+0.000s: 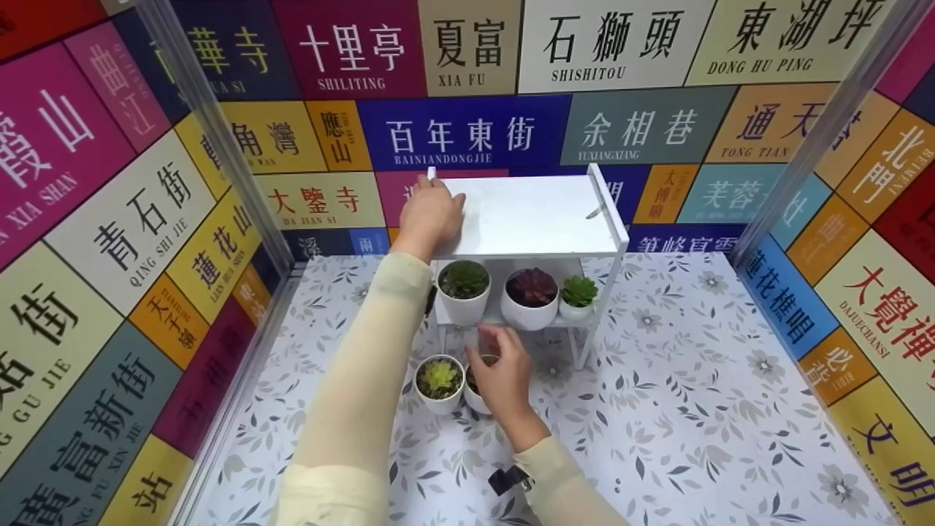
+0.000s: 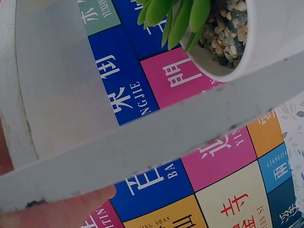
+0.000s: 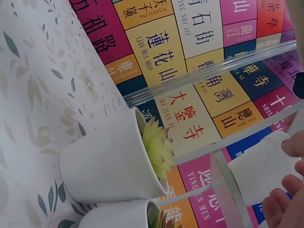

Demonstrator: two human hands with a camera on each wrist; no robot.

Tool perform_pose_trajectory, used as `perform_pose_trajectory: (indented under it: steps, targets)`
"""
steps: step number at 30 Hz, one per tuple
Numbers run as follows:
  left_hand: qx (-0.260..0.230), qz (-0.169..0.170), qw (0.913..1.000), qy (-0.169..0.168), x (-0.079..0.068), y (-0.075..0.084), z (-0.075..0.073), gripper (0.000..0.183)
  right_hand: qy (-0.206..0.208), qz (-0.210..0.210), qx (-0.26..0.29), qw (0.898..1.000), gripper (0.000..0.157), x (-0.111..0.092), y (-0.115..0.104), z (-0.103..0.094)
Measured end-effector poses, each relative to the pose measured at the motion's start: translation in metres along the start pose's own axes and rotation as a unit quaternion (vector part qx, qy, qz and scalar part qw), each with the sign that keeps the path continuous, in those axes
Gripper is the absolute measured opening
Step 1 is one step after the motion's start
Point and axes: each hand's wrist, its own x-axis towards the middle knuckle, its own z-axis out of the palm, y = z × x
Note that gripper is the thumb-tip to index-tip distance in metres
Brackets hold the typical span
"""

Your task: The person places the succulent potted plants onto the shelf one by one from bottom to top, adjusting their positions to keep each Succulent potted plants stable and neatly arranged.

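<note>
A small white two-tier shelf (image 1: 540,212) stands on the floral surface. My left hand (image 1: 429,212) grips its raised left side at the top; in the left wrist view a thumb (image 2: 61,211) lies along the pale bar. On the lower tier sit white pots with a dark green succulent (image 1: 465,281), a dark red succulent (image 1: 532,286) and a small bright green one (image 1: 579,291). My right hand (image 1: 504,372), fingers apart and slightly bent, is before that tier. In the right wrist view its fingertips are beside a white pot (image 3: 261,168) on the tier.
In front of the shelf stand a white pot with a yellow-green succulent (image 1: 440,378) and a second pot (image 1: 476,394), mostly hidden behind my right hand. Panels with printed place names (image 1: 467,131) surround the floral surface (image 1: 679,409) at the back and sides.
</note>
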Motion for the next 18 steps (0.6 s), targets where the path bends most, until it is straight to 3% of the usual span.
perform_pose_trajectory:
  steps: [7, 18]
  targets:
    - [0.002, -0.007, 0.9999, -0.007, 0.000, -0.001, 0.001, 0.077, -0.035, -0.036, -0.028, 0.998, 0.034, -0.007, 0.013, -0.009]
    - [-0.005, -0.009, 0.9998, -0.015, -0.001, 0.001, 0.000, 0.077, -0.086, -0.016, -0.024, 0.996, 0.047, -0.018, 0.035, -0.017]
